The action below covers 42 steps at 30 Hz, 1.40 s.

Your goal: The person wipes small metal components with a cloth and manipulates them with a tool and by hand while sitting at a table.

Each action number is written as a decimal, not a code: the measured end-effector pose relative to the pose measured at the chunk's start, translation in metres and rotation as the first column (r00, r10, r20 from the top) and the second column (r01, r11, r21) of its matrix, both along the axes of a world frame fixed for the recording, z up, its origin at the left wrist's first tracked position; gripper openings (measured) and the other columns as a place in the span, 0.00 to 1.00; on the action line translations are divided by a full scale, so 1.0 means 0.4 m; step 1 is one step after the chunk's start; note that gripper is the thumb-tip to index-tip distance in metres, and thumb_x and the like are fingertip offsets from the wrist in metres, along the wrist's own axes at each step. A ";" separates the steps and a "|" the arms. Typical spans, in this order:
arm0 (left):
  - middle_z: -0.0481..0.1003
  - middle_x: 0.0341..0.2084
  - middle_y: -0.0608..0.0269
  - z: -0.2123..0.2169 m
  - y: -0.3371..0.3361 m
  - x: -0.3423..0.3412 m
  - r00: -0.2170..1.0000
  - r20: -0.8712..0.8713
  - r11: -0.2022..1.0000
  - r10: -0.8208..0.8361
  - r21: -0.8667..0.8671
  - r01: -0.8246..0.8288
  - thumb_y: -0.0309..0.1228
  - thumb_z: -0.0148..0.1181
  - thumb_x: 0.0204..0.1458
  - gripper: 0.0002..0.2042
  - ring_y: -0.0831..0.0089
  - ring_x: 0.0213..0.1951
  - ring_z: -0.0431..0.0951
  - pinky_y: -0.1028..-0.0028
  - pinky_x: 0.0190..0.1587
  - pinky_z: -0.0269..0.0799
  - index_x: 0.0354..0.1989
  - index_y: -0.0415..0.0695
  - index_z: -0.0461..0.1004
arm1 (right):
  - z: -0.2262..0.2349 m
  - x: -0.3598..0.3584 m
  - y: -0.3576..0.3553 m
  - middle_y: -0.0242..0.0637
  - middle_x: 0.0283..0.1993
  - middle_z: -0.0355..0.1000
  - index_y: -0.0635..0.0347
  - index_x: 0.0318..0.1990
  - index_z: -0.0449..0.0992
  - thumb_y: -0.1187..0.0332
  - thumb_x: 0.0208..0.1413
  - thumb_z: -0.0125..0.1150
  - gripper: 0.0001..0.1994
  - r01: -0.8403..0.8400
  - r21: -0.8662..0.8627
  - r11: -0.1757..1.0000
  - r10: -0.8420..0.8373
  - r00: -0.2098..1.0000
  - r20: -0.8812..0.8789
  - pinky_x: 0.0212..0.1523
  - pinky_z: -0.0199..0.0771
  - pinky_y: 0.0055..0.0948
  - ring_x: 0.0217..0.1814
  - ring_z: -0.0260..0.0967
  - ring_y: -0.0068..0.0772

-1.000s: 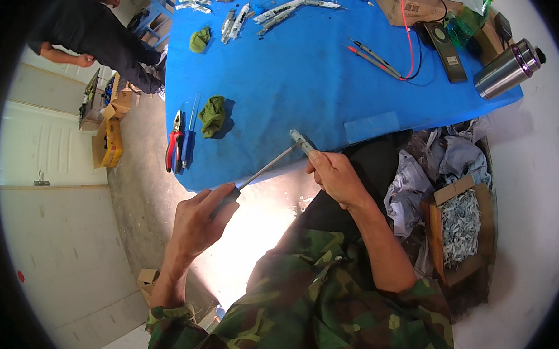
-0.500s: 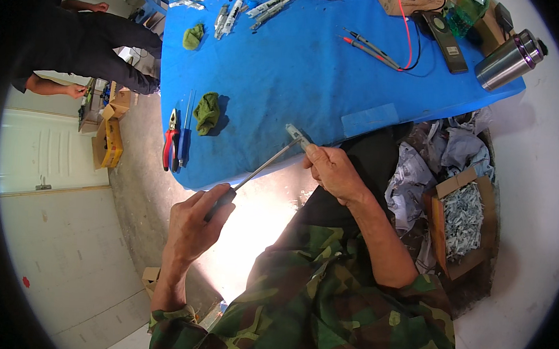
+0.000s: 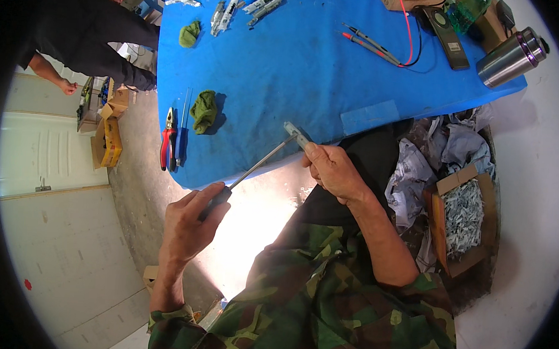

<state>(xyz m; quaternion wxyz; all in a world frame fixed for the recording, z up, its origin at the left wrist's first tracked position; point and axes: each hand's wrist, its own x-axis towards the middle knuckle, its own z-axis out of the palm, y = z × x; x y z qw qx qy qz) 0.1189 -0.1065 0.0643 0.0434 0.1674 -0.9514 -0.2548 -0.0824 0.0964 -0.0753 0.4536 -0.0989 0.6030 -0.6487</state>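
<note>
My left hand (image 3: 187,226) is closed around the dark handle of a screwdriver (image 3: 260,163), whose long metal shaft slants up to the right. The shaft's tip meets the side of a slim grey-white pen-shaped piece (image 3: 295,134). My right hand (image 3: 337,171) pinches the lower end of that piece, just past the table's near edge. Fingers hide its lower part. Left of it on the blue table (image 3: 265,68) lie a crumpled green cloth (image 3: 203,112), red-handled pliers (image 3: 169,140) and a thin blue-handled screwdriver (image 3: 182,139).
Several similar pen-shaped pieces (image 3: 271,6) and another green cloth (image 3: 189,34) lie farther back. Test probes (image 3: 372,47), a dark meter (image 3: 450,41) and a steel flask (image 3: 512,58) occupy the right. A cardboard box of scraps (image 3: 464,220) stands below; a person (image 3: 98,35) stands at left.
The screwdriver and both hands stay nearly in place, with the left hand shifted very slightly left. The person at left has moved a little, and the view has shifted slightly.
</note>
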 end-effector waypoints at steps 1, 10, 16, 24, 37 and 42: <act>0.86 0.38 0.51 0.000 0.000 -0.001 1.000 0.000 1.000 -0.003 0.011 0.003 0.26 0.72 0.54 0.16 0.62 0.35 0.88 0.70 0.38 0.83 0.52 0.43 0.82 | 0.007 0.000 0.001 0.24 0.21 0.60 0.65 0.34 0.75 0.51 0.73 0.49 0.24 -0.001 0.000 1.000 0.001 1.000 -0.007 0.16 0.50 0.27 0.17 0.52 0.16; 0.85 0.38 0.51 -0.003 0.000 -0.008 1.000 0.009 1.000 -0.019 0.019 0.019 0.26 0.71 0.54 0.17 0.61 0.35 0.88 0.69 0.37 0.83 0.53 0.43 0.81 | 0.001 -0.002 0.000 0.24 0.21 0.61 0.64 0.34 0.75 0.51 0.74 0.48 0.24 -0.024 -0.002 1.000 0.024 1.000 -0.010 0.14 0.49 0.27 0.16 0.51 0.16; 0.85 0.36 0.52 0.005 -0.001 -0.017 0.999 0.049 1.000 -0.007 0.013 0.007 0.27 0.71 0.54 0.17 0.61 0.34 0.88 0.69 0.36 0.83 0.53 0.43 0.81 | 0.000 -0.007 0.001 0.24 0.21 0.61 0.64 0.35 0.76 0.50 0.73 0.49 0.24 -0.035 0.016 0.999 0.034 0.999 0.014 0.14 0.49 0.27 0.16 0.51 0.16; 0.85 0.36 0.52 0.015 0.006 -0.014 0.999 0.033 1.000 -0.017 0.010 0.016 0.26 0.72 0.54 0.18 0.61 0.34 0.88 0.69 0.37 0.83 0.54 0.43 0.81 | 0.000 -0.003 0.003 0.25 0.21 0.62 0.64 0.34 0.76 0.50 0.73 0.50 0.25 -0.019 0.001 1.000 0.019 1.000 -0.005 0.14 0.51 0.28 0.16 0.53 0.17; 0.82 0.29 0.60 0.030 -0.001 -0.042 0.981 0.062 0.951 -0.183 -0.243 0.193 0.28 0.72 0.55 0.18 0.65 0.27 0.83 0.69 0.28 0.79 0.54 0.45 0.80 | 0.029 -0.017 0.005 0.31 0.23 0.68 0.67 0.33 0.78 0.50 0.73 0.51 0.26 -0.076 0.062 0.995 0.081 0.993 -0.084 0.27 0.65 0.32 0.25 0.63 0.24; 0.80 0.30 0.58 0.040 0.000 -0.045 0.949 0.143 0.865 -0.282 -0.389 0.316 0.24 0.73 0.53 0.20 0.65 0.26 0.82 0.68 0.26 0.78 0.55 0.41 0.79 | 0.014 -0.002 -0.004 0.41 0.24 0.72 0.69 0.32 0.78 0.53 0.72 0.52 0.25 -0.033 0.046 0.998 0.042 0.976 -0.213 0.33 0.70 0.40 0.28 0.70 0.35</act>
